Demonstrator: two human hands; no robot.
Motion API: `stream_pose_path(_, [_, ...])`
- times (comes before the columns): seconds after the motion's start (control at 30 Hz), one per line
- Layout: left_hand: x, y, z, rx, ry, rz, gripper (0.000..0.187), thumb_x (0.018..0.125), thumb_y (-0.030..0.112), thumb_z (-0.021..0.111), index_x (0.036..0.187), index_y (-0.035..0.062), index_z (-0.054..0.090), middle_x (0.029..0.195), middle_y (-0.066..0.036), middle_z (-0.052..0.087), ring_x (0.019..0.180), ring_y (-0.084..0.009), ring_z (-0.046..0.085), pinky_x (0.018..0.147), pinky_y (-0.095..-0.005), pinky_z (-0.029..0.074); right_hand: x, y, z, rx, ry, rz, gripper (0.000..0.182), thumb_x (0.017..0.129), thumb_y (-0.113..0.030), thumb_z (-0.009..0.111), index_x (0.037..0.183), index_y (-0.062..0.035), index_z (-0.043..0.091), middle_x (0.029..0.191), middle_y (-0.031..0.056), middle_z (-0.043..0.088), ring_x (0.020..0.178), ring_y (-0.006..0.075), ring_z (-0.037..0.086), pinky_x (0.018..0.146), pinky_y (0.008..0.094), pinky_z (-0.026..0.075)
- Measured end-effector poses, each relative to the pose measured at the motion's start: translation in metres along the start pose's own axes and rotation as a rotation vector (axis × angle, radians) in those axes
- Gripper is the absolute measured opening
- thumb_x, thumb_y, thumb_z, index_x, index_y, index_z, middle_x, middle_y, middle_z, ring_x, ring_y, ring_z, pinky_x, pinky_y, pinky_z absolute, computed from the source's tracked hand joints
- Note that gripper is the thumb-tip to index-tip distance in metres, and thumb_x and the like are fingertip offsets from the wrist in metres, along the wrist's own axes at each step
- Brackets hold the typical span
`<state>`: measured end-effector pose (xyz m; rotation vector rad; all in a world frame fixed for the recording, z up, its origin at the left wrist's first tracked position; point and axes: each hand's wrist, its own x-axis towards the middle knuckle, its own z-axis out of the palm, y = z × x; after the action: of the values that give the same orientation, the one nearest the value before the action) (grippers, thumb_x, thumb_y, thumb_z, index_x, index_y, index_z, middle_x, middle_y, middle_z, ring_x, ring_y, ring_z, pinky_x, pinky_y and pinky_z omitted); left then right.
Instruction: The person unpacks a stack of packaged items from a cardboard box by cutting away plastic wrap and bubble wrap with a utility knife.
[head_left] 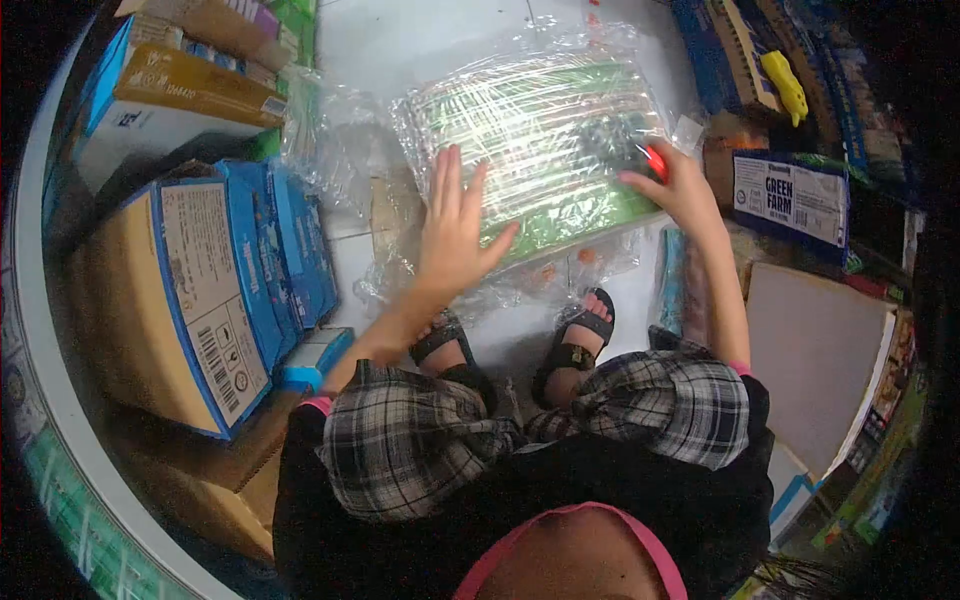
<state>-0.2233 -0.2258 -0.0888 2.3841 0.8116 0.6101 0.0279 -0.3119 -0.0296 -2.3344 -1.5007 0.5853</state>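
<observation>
A wide green and white package (540, 130) wrapped in clear shiny plastic lies on the floor in front of my feet. My left hand (457, 225) rests flat at its near left part, fingers spread over the plastic. At the package's right side, my right hand (672, 183) is closed around a small red tool (655, 162) with a thin tip, which points to the upper left. Part of the tool is hidden by the fingers. Loose clear plastic (335, 140) spreads out to the left of the package.
Blue and brown cartons (205, 290) are stacked at the left, below an orange-brown box (200, 85). On the right are a "Green Farm" box (790, 203), a yellow object (785, 88) and a large open-sided carton (815, 360). My sandalled feet (585, 335) stand on the tiles.
</observation>
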Motion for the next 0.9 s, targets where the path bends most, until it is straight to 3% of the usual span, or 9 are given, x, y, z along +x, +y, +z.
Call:
stream_pose_path(0.03, [-0.006, 0.001, 0.0, -0.175, 0.074, -0.082, 0.07, 0.066, 0.034, 0.061, 0.122, 0.0067, 0.03, 0.129, -0.021, 0.016, 0.12, -0.0371, 0.011, 0.095, -0.0488, 0.015, -0.004, 0.005, -0.002, 0.008, -0.041, 0.025, 0.051, 0.059, -0.029, 0.069, 0.098, -0.0029, 0.049, 0.083, 0.0173, 0.056, 0.082, 0.0327, 0.053, 0.068, 0.0348, 0.041])
stream_pose_path(0.17, [-0.019, 0.005, -0.013, -0.187, 0.051, -0.078, 0.073, 0.062, 0.036, 0.064, 0.122, 0.0093, 0.032, 0.13, -0.019, 0.015, 0.121, -0.0352, 0.013, 0.093, -0.0525, 0.014, -0.018, 0.012, -0.001, 0.068, -0.082, -0.108, 0.067, 0.053, -0.021, 0.072, 0.113, -0.009, 0.042, 0.095, 0.0179, 0.054, 0.09, 0.032, 0.051, 0.073, 0.0337, 0.041])
stream_pose_path(0.23, [-0.019, 0.012, -0.023, 0.174, -0.18, 0.018, 0.069, 0.062, 0.036, 0.065, 0.121, 0.0142, 0.035, 0.13, -0.014, 0.02, 0.12, -0.034, 0.016, 0.089, -0.0578, 0.015, -0.026, 0.012, 0.002, 0.003, -0.068, -0.104, 0.083, 0.05, -0.016, 0.073, 0.122, -0.0152, 0.032, 0.105, 0.018, 0.049, 0.094, 0.0314, 0.048, 0.077, 0.034, 0.04])
stream_pose_path(0.33, [-0.021, 0.003, -0.011, 0.203, -0.087, 0.216, 0.056, 0.063, 0.036, 0.064, 0.113, 0.0171, 0.045, 0.127, -0.007, 0.031, 0.119, -0.034, 0.021, 0.086, -0.061, 0.017, -0.023, 0.019, 0.006, 0.005, -0.051, -0.103, 0.087, 0.049, -0.015, 0.073, 0.124, -0.0182, 0.028, 0.108, 0.0179, 0.047, 0.093, 0.0313, 0.049, 0.077, 0.0351, 0.04])
stream_pose_path(0.37, [-0.022, 0.009, -0.012, 0.25, -0.064, 0.267, 0.036, 0.065, 0.031, 0.063, 0.097, 0.015, 0.056, 0.119, -0.002, 0.042, 0.115, -0.0347, 0.029, 0.086, -0.0583, 0.021, -0.02, 0.021, 0.003, -0.026, -0.055, -0.111, 0.085, 0.049, -0.015, 0.073, 0.123, -0.0186, 0.03, 0.107, 0.017, 0.048, 0.093, 0.0307, 0.049, 0.076, 0.0339, 0.041])
stream_pose_path(0.47, [-0.02, 0.01, -0.01, 0.175, -0.011, 0.246, 0.023, 0.064, 0.026, 0.064, 0.083, 0.0139, 0.06, 0.113, -0.001, 0.048, 0.113, -0.0335, 0.033, 0.087, -0.0555, 0.023, -0.018, 0.021, -0.007, 0.058, -0.15, -0.05, 0.085, 0.046, -0.007, 0.073, 0.122, -0.0157, 0.034, 0.111, 0.018, 0.044, 0.1, 0.031, 0.045, 0.078, 0.0323, 0.038])
stream_pose_path(0.67, [-0.019, 0.013, -0.003, 0.078, 0.03, 0.234, 0.018, 0.062, 0.019, 0.065, 0.079, 0.0126, 0.061, 0.103, -0.001, 0.054, 0.107, -0.0275, 0.041, 0.089, -0.0472, 0.027, -0.018, 0.03, -0.006, 0.139, -0.086, -0.156, 0.08, 0.05, -0.013, 0.072, 0.121, -0.0186, 0.035, 0.103, 0.0153, 0.051, 0.091, 0.0303, 0.05, 0.077, 0.032, 0.04])
stream_pose_path(0.77, [-0.021, 0.014, 0.003, 0.094, 0.045, 0.396, 0.011, 0.064, 0.015, 0.061, 0.074, 0.0107, 0.06, 0.093, -0.001, 0.058, 0.1, -0.0225, 0.047, 0.086, -0.0452, 0.033, -0.012, 0.036, -0.008, 0.163, -0.136, -0.118, 0.072, 0.054, -0.012, 0.07, 0.119, -0.017, 0.038, 0.1, 0.0144, 0.054, 0.088, 0.0231, 0.053, 0.076, 0.029, 0.04])
stream_pose_path(0.9, [-0.017, 0.02, 0.011, 0.022, 0.105, 0.424, 0.007, 0.065, 0.013, 0.06, 0.071, 0.0097, 0.059, 0.087, 0.0, 0.059, 0.096, -0.0183, 0.05, 0.085, -0.0449, 0.035, 0.0, 0.057, -0.002, 0.273, -0.059, -0.056, 0.055, 0.064, -0.012, 0.065, 0.115, -0.0138, 0.043, 0.096, 0.0112, 0.055, 0.083, 0.0118, 0.05, 0.075, 0.0242, 0.039])
